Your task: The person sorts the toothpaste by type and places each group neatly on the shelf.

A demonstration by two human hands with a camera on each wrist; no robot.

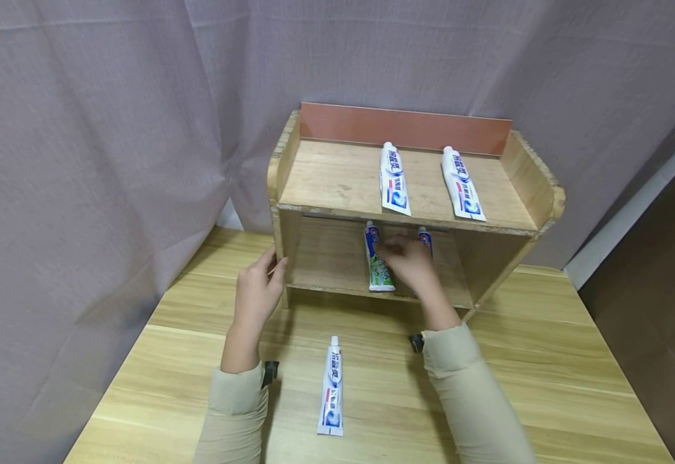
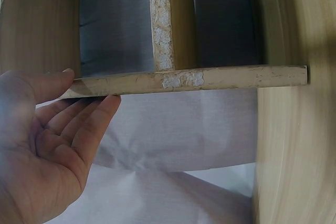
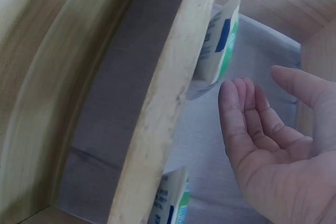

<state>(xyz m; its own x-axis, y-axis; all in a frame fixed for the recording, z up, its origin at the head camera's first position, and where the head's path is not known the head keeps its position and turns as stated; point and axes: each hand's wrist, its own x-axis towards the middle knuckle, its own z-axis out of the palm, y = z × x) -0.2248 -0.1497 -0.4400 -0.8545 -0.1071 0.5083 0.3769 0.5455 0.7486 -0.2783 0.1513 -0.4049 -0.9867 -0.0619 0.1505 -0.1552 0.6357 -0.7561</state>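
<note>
My left hand grips the front edge of the left side panel of a small wooden shelf, thumb on one face and fingers on the other. Inside the lower level, my right hand is between two toothpaste tubes and holds nothing. Its fingers are loosely bent, with the thumb apart, in the right wrist view. The blue and green toothpaste tube lies just left of that hand. Another blue toothpaste tube is mostly hidden behind it.
Two white toothpaste tubes lie on the upper level, caps towards the back. A third white toothpaste tube lies on the wooden table between my forearms. Grey cloth hangs behind the shelf.
</note>
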